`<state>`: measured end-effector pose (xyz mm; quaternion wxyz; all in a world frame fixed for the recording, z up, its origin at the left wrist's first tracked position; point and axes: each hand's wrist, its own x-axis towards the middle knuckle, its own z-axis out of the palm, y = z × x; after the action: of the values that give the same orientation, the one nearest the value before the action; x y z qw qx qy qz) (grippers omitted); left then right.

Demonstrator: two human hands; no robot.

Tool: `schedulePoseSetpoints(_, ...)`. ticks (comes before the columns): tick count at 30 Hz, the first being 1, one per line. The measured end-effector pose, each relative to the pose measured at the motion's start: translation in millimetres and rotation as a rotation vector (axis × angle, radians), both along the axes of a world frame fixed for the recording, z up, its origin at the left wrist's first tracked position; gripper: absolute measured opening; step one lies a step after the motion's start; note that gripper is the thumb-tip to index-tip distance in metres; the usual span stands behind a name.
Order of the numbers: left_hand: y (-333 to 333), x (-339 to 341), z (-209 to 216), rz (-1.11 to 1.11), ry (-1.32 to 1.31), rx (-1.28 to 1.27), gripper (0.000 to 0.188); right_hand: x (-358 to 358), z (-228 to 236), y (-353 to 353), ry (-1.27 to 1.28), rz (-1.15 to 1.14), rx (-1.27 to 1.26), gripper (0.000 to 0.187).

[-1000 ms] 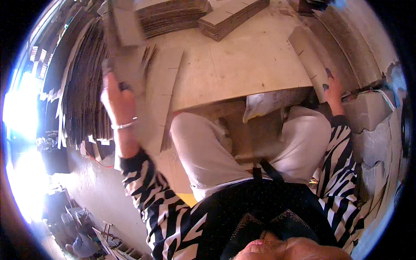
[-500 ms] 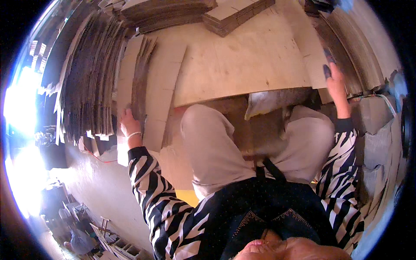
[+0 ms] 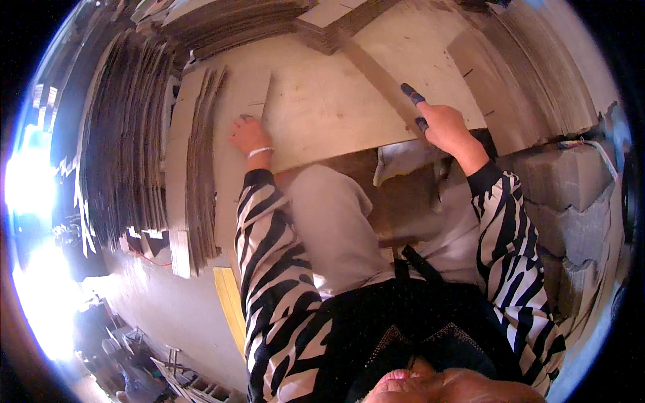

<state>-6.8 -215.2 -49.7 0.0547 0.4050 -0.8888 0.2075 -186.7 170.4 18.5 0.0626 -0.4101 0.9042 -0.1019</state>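
My right hand (image 3: 445,126) holds a long brown cardboard strip (image 3: 377,75) over the wooden board, thumb and fingers on either side of its near end. Dark covers sit on two of its fingertips. The strip slants away to the far left, toward a folded cardboard stack (image 3: 326,33). My left hand (image 3: 250,136), with a white band at the wrist, rests on a flat cardboard sheet (image 3: 252,91) at the board's left. Its fingers are bent and drawn together; what lies under them is hidden. A row of upright cardboard pieces (image 3: 200,154) stands just left of it.
The pale wooden board (image 3: 306,121) lies beyond my knees. Dense cardboard stacks (image 3: 127,134) line the left side, and more cardboard (image 3: 531,87) leans at the right. A grey-white bag (image 3: 400,161) shows under the board's near edge. A yellow strip (image 3: 230,302) is at lower left.
My right hand has moved left from the right-hand cardboard and now has a strip in it over the board. My left hand has moved right and farther away, from the upright pieces onto the flat sheet.
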Motion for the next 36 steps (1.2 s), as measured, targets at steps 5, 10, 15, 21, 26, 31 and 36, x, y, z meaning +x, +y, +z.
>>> schedulePoseSetpoints(5,-8,11,3,-0.273,0.071,0.104,0.029,5,7,-3,0.025,0.043,-0.008,0.029)
schedulePoseSetpoints(10,-16,20,15,-0.252,0.42,0.39,0.021,20,4,-24,0.078,0.176,-0.297,0.03)
schedulePoseSetpoints(15,44,-14,-32,-0.393,0.584,0.772,0.024,41,34,-32,0.123,0.232,-0.521,0.022)
schedulePoseSetpoints(21,112,-29,-42,-0.411,0.85,1.172,0.025,39,4,-43,0.095,0.24,-0.447,0.034)
schedulePoseSetpoints(26,97,-40,-25,-0.312,0.796,1.207,0.021,26,-11,-35,0.135,0.187,-0.31,0.032)
schedulePoseSetpoints(31,135,-43,12,-0.355,0.713,1.149,0.022,27,-11,-36,0.193,0.198,-0.321,0.034)
schedulePoseSetpoints(36,174,-52,24,-0.494,0.672,1.079,0.025,21,-11,-34,0.106,0.152,-0.068,0.035)
